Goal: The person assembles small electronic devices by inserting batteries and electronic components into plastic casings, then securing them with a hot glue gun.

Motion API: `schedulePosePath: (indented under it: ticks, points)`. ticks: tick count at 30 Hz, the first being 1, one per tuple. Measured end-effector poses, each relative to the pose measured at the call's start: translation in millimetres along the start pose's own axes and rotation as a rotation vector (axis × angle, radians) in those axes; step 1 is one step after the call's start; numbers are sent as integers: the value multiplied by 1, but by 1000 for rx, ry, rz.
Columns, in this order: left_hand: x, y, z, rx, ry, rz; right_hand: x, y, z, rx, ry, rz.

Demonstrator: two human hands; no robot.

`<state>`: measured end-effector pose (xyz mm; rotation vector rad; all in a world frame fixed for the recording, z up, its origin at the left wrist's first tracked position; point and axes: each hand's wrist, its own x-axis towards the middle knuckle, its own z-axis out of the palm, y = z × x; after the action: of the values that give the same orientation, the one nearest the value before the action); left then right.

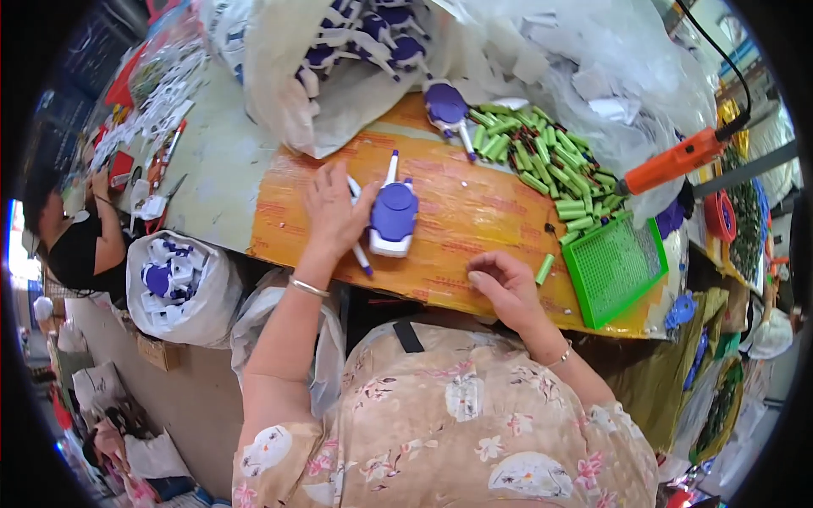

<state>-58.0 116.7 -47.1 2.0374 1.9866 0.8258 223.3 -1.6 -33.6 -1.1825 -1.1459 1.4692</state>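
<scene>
Purple-and-white plastic unit (395, 216), rounded and with a narrow stem, lies near the middle of the broadest thing here, a worktop surfaced in glossy orange sheeting (474, 224). Beyond it, a large translucent white plastic sack (292, 97) holds a heap of similar purple-and-white pieces (410, 46). If those are completed ones, a good share is done; whether they are cannot be told from here. One more, a purple-topped piece with white arms (445, 103), sits just outside the sack's mouth. At the right edge stands a bright green perforated plastic basket (614, 267), and behind it an orange hand-held power tool (673, 161) on a black cord. The left hand (330, 207) is spread palm-down beside the unit; the right hand (504, 288) is loosely curled near the front edge, and I cannot tell whether it pinches anything. Under the left palm runs a slim white stick with a purple tip (362, 254), seemingly unattached. Many small green cylinders (569, 179) remain piled loose, so plenty appears left.
</scene>
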Motion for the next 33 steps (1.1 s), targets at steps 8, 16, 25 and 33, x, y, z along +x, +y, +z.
schedulePosePath:
  ticks: [8, 16, 25, 33]
  points:
    - [-11, 82, 34, -433, -265, 383, 0, -15, -7, -430, 184, -92]
    - [-73, 110, 5, 65, -150, 514, 8, -27, -10, -1135, 90, -624]
    - [-53, 81, -12, 35, -87, 539, 8, -20, -10, -717, 106, -667]
    - [-60, 127, -5, -526, -437, 598, -19, -16, -40, 635, -65, 68]
